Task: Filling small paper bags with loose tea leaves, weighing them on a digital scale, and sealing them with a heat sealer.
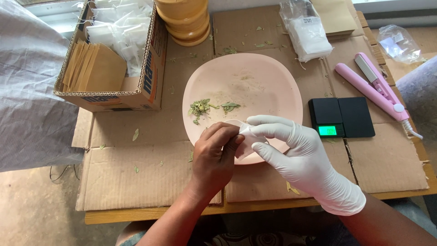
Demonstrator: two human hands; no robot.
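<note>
We pinch the small white pouch [243,136] between bare left hand [215,155] and gloved right hand [296,155] over the pink plate [273,91]; tug unevenly and it could tear.

A small packing workbench: cardboard-covered table [136,182], pocket scale [341,117], pink heat sealer [378,89], box of sachets [114,50].

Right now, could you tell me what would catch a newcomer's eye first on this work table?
First, the two hands at the centre: the bare left hand and the white-gloved right hand together pinch a small white pouch over the near rim of a pale pink plate. A little heap of dried green leaves lies on the plate's left side. To the right sit a black pocket scale and a pink sealing iron.
</note>
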